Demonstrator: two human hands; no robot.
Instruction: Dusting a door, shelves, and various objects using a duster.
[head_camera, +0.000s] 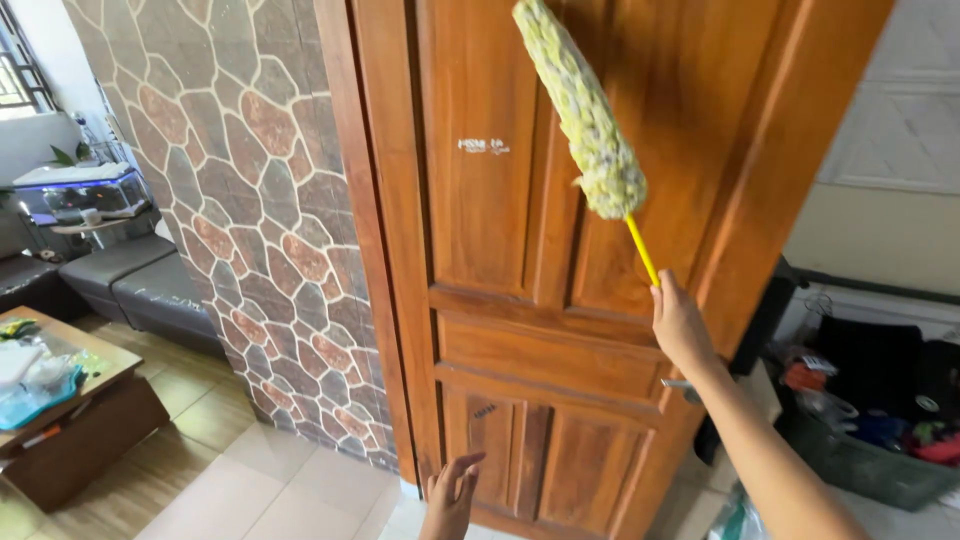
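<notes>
The right hand grips the yellow handle of a fluffy microfiber duster, whose head lies against the upper panels of the wooden door. Dusting seems mid-stroke; the next pass likely needs the head drawn down toward the lower panels. The left hand hangs open and empty near the door's foot.

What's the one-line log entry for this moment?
right hand: grips duster handle | duster: on wooden door | left hand: open, free

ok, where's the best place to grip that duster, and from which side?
Probably the thin yellow handle below the fluffy head, from underneath: the duster stands tilted up against the wooden door, so only its lower end is reachable. The right hand grips there.
</notes>
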